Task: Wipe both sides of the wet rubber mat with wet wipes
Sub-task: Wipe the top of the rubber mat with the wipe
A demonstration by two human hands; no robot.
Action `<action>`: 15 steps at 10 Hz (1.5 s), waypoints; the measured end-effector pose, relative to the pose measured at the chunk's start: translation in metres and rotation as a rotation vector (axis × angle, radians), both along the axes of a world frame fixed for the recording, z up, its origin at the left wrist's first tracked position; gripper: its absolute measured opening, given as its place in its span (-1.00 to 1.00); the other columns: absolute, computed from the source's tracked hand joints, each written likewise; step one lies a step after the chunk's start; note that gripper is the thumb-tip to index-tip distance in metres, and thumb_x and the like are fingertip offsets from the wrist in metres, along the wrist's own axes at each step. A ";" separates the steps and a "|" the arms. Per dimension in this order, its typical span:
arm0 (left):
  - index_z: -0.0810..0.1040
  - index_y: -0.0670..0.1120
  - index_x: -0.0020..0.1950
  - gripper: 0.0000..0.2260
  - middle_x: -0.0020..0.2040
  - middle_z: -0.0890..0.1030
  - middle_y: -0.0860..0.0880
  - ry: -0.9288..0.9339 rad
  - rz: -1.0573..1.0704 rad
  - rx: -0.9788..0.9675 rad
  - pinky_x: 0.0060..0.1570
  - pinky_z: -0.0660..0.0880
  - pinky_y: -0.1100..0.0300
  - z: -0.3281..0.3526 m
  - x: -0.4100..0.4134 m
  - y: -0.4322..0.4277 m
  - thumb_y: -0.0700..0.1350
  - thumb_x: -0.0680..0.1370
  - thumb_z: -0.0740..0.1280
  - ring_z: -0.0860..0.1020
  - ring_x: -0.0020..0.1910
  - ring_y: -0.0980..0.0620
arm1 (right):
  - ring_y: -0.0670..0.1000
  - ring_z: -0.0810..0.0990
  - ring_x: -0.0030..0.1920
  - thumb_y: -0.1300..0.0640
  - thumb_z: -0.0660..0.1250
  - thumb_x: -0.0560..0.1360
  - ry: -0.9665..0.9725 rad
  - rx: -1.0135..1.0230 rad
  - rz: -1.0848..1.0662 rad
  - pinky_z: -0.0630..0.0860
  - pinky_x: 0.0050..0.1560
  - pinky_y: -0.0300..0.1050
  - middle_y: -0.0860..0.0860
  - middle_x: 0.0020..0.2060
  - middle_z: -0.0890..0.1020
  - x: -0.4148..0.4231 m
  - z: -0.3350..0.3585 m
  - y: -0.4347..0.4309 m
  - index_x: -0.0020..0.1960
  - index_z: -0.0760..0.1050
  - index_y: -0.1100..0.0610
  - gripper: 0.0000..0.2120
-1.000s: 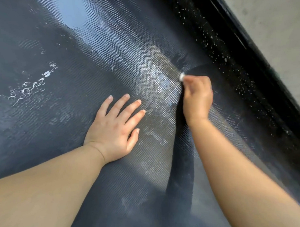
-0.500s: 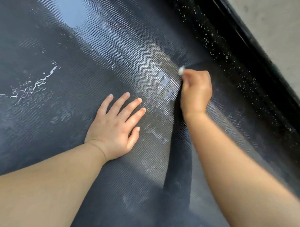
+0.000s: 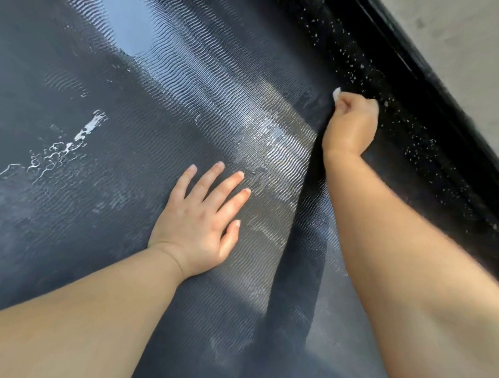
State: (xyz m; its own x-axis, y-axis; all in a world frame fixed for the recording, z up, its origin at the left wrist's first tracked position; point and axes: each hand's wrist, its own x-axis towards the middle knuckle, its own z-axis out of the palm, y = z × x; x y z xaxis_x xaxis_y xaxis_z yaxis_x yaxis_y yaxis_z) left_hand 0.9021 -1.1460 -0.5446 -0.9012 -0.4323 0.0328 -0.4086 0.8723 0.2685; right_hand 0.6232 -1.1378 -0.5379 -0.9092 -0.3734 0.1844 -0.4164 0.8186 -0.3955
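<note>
The left hand (image 3: 199, 224) lay flat, fingers spread, pressing the wet rubber mat (image 3: 109, 127). Ahead to its right, the right hand (image 3: 349, 127) was fisted round a white wipe (image 3: 336, 94), just beside a speckled black edge (image 3: 414, 132).

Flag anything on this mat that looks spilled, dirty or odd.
Two things. A white foamy streak sits on the rubber mat, well to the left of the left hand, like leftover suds. Also, white specks dot the black raised edge beside the right hand, which grips the wipe. Nothing looks torn.
</note>
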 end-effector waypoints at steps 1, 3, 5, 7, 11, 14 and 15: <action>0.54 -0.07 0.29 -0.57 0.34 0.49 -0.08 -0.010 -0.004 -0.001 0.33 0.21 -0.23 0.000 0.000 0.000 0.03 0.50 0.13 0.39 0.37 -0.20 | 0.12 0.55 -0.08 0.13 0.31 0.53 0.021 -0.113 0.267 0.42 -0.03 -0.13 0.15 -0.10 0.57 0.057 -0.002 0.015 -0.03 0.65 0.16 -0.83; 0.54 -0.07 0.29 -0.57 0.34 0.49 -0.08 -0.016 -0.006 0.001 0.32 0.24 -0.24 0.001 0.001 0.000 0.03 0.50 0.14 0.39 0.37 -0.20 | 0.12 0.56 -0.27 0.19 0.41 0.45 0.041 -0.028 0.883 0.47 -0.27 -0.07 0.11 -0.25 0.57 0.103 0.005 0.060 -0.08 0.66 0.13 -0.92; 0.54 -0.07 0.28 -0.58 0.34 0.49 -0.07 -0.002 -0.008 -0.004 0.33 0.24 -0.24 -0.001 0.001 0.000 0.03 0.50 0.15 0.39 0.37 -0.19 | 0.04 0.53 -0.04 0.04 0.28 0.54 -0.025 -0.056 0.163 0.48 0.07 0.02 0.03 -0.06 0.45 -0.022 0.008 0.040 0.00 0.60 0.11 -0.81; 0.55 -0.07 0.28 -0.58 0.34 0.49 -0.07 0.013 -0.006 -0.014 0.34 0.26 -0.23 -0.001 0.000 0.000 0.03 0.50 0.15 0.40 0.36 -0.19 | -0.01 0.50 0.02 0.06 0.24 0.56 0.037 -0.004 0.128 0.28 -0.01 -0.40 0.08 0.02 0.57 0.010 -0.002 0.053 0.05 0.63 0.08 -0.79; 0.54 -0.07 0.28 -0.58 0.34 0.49 -0.08 0.015 -0.008 -0.009 0.33 0.24 -0.24 -0.002 0.000 0.001 0.03 0.50 0.14 0.39 0.36 -0.20 | 0.08 0.54 0.04 0.02 0.27 0.54 0.025 -0.005 0.068 0.36 0.01 -0.32 0.10 0.02 0.57 -0.016 0.012 0.078 0.06 0.63 0.09 -0.77; 0.53 -0.09 0.29 -0.57 0.34 0.49 -0.08 0.020 -0.005 0.023 0.34 0.22 -0.25 0.001 0.001 0.001 0.02 0.51 0.12 0.38 0.37 -0.20 | 0.14 0.53 -0.11 0.22 0.32 0.50 0.003 -0.070 0.110 0.43 -0.03 -0.13 0.18 -0.13 0.54 0.082 -0.001 0.092 -0.01 0.64 0.21 -0.86; 0.53 -0.10 0.30 -0.56 0.34 0.49 -0.09 0.013 -0.004 0.047 0.34 0.23 -0.26 0.003 0.002 0.001 -0.02 0.51 0.08 0.38 0.37 -0.21 | 0.14 0.55 -0.20 0.24 0.36 0.46 -0.052 -0.060 0.321 0.52 -0.14 0.03 0.12 -0.21 0.54 0.160 0.005 0.130 -0.06 0.65 0.18 -0.89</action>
State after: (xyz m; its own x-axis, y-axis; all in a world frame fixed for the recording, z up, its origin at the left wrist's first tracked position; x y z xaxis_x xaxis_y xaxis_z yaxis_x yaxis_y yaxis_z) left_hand 0.9046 -1.1454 -0.5418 -0.9024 -0.4302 0.0237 -0.4017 0.8600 0.3146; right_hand 0.7830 -1.0081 -0.5325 -0.7559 -0.6319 0.1711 -0.6270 0.6235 -0.4671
